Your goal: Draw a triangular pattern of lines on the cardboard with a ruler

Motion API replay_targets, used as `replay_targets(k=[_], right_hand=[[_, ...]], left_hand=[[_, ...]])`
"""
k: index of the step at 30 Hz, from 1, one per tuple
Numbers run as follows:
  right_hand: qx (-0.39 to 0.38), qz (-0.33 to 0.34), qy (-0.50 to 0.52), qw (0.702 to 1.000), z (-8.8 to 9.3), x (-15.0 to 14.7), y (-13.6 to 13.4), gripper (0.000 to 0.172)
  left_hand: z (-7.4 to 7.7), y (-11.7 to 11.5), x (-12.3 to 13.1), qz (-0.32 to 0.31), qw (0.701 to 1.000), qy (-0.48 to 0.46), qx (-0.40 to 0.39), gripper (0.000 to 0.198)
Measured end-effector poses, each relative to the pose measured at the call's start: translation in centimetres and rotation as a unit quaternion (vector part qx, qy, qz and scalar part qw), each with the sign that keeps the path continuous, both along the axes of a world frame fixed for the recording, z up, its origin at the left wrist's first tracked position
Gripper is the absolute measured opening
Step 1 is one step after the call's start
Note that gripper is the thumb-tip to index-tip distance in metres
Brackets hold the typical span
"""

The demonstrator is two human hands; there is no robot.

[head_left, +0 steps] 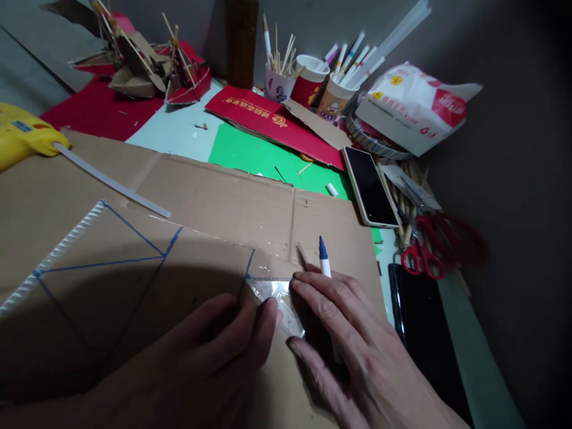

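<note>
A small clear set square (269, 287) lies on a large brown cardboard sheet (232, 190), its corner by a short blue line. My left hand (218, 351) is closed, fingers curled, its fingertips on the set square's near-left edge. My right hand (357, 339) has thumb and fingertips at the set square's right side. A blue-tipped marker (325, 262) is tucked between the right hand's fingers, tip pointing away from me. Beside it, a thin pointed stick-like piece shows past the fingers. Blue lines (102, 264) form triangles on the cardboard at left.
A yellow glue gun (31, 137) with a glue stick lies at left. Behind are cardboard boat models (187, 74), a red card piece (268, 119) and cups of pens (337, 95). At right are a phone (370, 187), red-handled scissors (422, 256) and a black glossy object (424, 333).
</note>
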State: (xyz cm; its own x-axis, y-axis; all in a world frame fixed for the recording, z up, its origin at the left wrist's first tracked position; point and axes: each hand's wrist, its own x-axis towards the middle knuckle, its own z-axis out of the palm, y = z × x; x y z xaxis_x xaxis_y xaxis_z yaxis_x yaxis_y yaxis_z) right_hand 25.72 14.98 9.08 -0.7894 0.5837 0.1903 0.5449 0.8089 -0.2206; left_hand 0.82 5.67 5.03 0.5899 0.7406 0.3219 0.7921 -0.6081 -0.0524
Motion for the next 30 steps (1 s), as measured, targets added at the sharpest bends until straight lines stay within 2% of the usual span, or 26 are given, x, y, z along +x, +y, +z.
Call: replay_targets(k=[6,11,16,19,23,25,27,30], right_hand=[[0.011,0.001,-0.013,1.000,0.2,0.1,0.1,0.048],[0.007,0.008,0.003,1.000,0.3,-0.1,0.3,0.045],[-0.039,-0.004,0.034,0.999,0.6,0.3,0.7,0.046],[-0.062,-0.039,0.080,0.994,1.3,1.3,1.2,0.046],[-0.036,-0.139,0.119,0.982,2.7,3.0,1.5,0.021],[-0.016,-0.178,0.116,0.977,3.2,3.8,1.6,0.015],[-0.006,-0.191,0.104,0.976,3.3,4.3,1.6,0.017],[-0.014,-0.166,0.068,0.984,3.0,4.5,1.5,0.021]], left_hand=[[0.3,0.8,-0.1,-0.012,0.999,-0.037,0.001,0.049],[0.3,0.8,-0.1,-0.017,1.000,-0.015,-0.020,0.044],[-0.4,0.4,-0.3,-0.023,0.999,-0.029,-0.008,0.043],[-1.4,0.4,-0.6,-0.035,0.997,-0.068,0.007,0.042],[-2.5,0.3,-1.1,-0.035,0.994,-0.105,0.013,0.052],[-2.8,0.2,-1.4,-0.029,0.994,-0.105,0.017,0.052],[-3.1,-0.1,-1.8,-0.038,0.995,-0.087,0.026,0.051],[-3.4,-0.3,-2.2,-0.053,0.997,-0.057,0.015,0.061]])
